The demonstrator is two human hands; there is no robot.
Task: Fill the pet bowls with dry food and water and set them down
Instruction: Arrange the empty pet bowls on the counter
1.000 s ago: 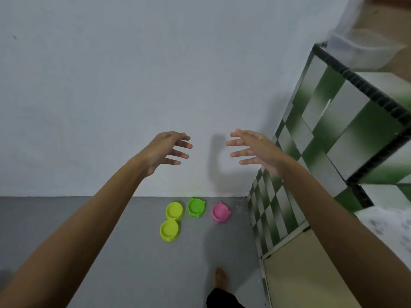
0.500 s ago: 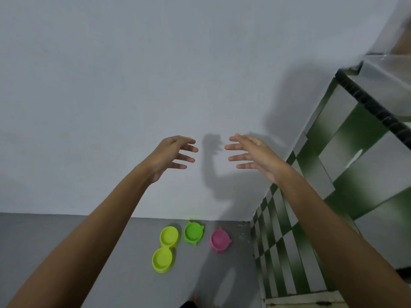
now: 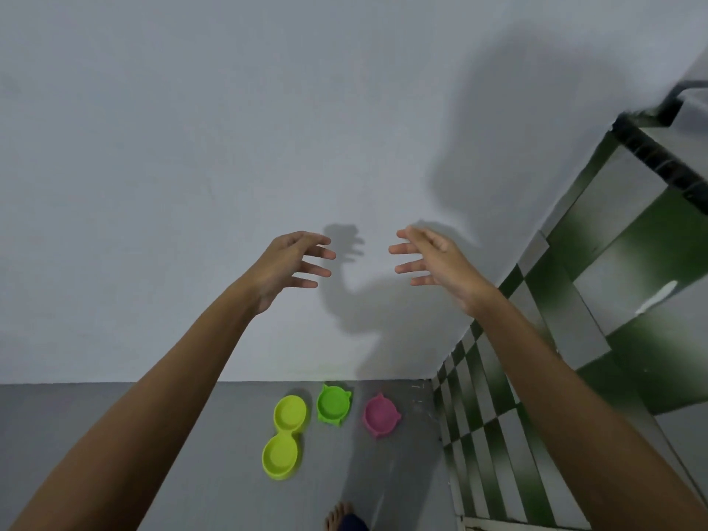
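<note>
Even dim light, soft shadows on the wall (image 3: pixel 191 147), wide-angle bending, blurred right edge

we have a single head-worn view, looking forward and steeply down from standing height at the pale wall (image 3: pixel 191 147); the grey floor (image 3: pixel 76 435) lies far below the wall's base.

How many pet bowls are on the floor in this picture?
3. The yellow-green double bowl lies leftmost, the green bowl sits beside it near the wall, and the pink bowl is rightmost, near the checkered furniture. None seems hidden.
</note>
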